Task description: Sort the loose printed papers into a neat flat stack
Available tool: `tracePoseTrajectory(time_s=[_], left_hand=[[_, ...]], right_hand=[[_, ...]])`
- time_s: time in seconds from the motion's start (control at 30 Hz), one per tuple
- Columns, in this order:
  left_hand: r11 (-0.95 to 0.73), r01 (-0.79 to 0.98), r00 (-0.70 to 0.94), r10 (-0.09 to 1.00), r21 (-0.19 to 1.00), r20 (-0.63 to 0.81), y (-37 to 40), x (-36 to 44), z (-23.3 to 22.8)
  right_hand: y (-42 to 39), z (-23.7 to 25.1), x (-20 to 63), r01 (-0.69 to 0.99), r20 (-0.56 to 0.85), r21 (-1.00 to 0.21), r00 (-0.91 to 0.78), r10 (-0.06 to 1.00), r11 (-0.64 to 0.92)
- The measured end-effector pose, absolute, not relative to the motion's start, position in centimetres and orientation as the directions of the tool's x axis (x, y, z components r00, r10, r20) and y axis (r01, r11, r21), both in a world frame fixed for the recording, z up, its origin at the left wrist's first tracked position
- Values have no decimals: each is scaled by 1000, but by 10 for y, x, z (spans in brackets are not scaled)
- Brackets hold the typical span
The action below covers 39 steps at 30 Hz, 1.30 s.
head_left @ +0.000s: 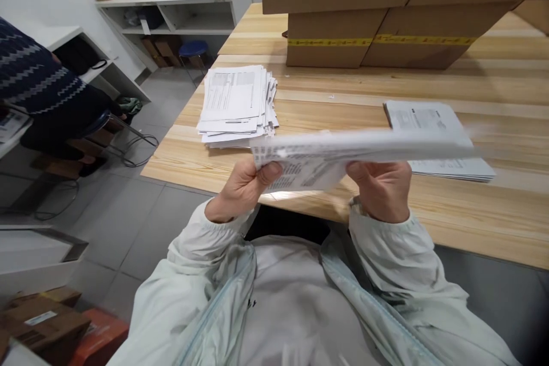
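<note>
Printed sheet (343, 151) held edge-on above the wooden table (472, 223), long axis left-right (blurred); left hand (242, 189) and right hand (381, 189) pinch its near edge, equally close.

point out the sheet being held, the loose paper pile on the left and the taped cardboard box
held sheet (364, 146), head view, on its flat edge-on middle
loose paper pile (235, 104), head view, on the top page
taped cardboard box (330, 31), head view, on its front face above the tape
</note>
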<state>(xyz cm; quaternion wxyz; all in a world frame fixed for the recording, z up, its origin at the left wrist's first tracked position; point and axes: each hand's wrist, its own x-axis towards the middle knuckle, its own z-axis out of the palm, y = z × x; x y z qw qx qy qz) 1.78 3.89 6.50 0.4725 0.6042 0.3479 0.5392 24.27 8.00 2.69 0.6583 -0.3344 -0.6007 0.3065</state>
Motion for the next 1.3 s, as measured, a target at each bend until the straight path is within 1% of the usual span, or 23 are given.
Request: tracePoseTrajectory(time_s=[0.03,0.1,0.17,0.2,0.27,0.37,0.43,0.57,0.77,0.83,0.9,0.97,1.0,1.03,1.07,1.1,1.13,1.17,1.2,1.23,1.27,1.3], left_hand=[[-377,-34,194,906,925,377,43,15,71],[-445,48,182,884,894,430,52,12,74],[-445,96,107,894,890,435,59,11,68],[-426,108,65,904,898,422,61,11,62],[-384,104,4,923,917,386,62,12,50],[-366,50,-22,930,929,367,59,16,39],[-380,8,-33,925,925,380,57,21,38],[-379,-22,-64,924,925,377,54,28,40],[-404,-32,-124,909,914,397,54,30,40],[-407,-18,-134,906,913,401,54,35,45],[-425,-5,-180,891,905,418,51,46,52],[-456,-17,-259,861,890,437,44,61,55],[-463,-32,-294,851,886,434,38,70,55],[-449,-48,-309,856,892,414,32,78,52],[-410,-60,-296,878,910,376,25,85,48],[-351,-59,-250,911,934,327,17,92,41],[-275,-46,-179,948,960,263,9,97,34],[-195,-29,-90,977,980,192,3,102,26],[-101,-26,9,995,995,102,-3,106,19],[13,-44,112,994,999,-8,-7,110,12],[145,-77,215,969,986,-125,-9,114,7],[280,-117,307,922,953,-234,-10,118,4]], right_hand=[[82,29,242,-2,606,-794,62,793,608],[85,28,240,41,655,-756,70,753,654],[87,17,236,91,665,-746,104,739,659],[87,11,235,107,648,-761,102,754,640],[88,-1,232,120,605,-795,77,792,595],[85,-7,230,146,567,-818,31,823,557],[84,-5,230,166,568,-814,27,823,556],[84,-4,232,191,585,-803,73,808,564],[86,-9,231,185,579,-808,68,813,560],[82,-4,228,195,592,-800,97,800,568],[76,8,228,263,611,-784,167,774,562],[70,25,236,375,628,-763,237,742,526],[67,33,244,427,627,-755,246,739,498],[64,40,255,466,604,-756,227,764,460],[61,46,269,490,548,-771,184,816,407],[58,50,284,505,447,-798,128,885,330],[55,51,300,513,298,-829,70,952,222],[51,49,316,514,112,-854,23,993,84],[47,46,331,503,-87,-862,-17,996,-67],[42,41,345,478,-272,-851,-52,961,-215],[37,35,356,442,-422,-828,-85,903,-345],[32,29,365,400,-529,-798,-110,841,-450]])
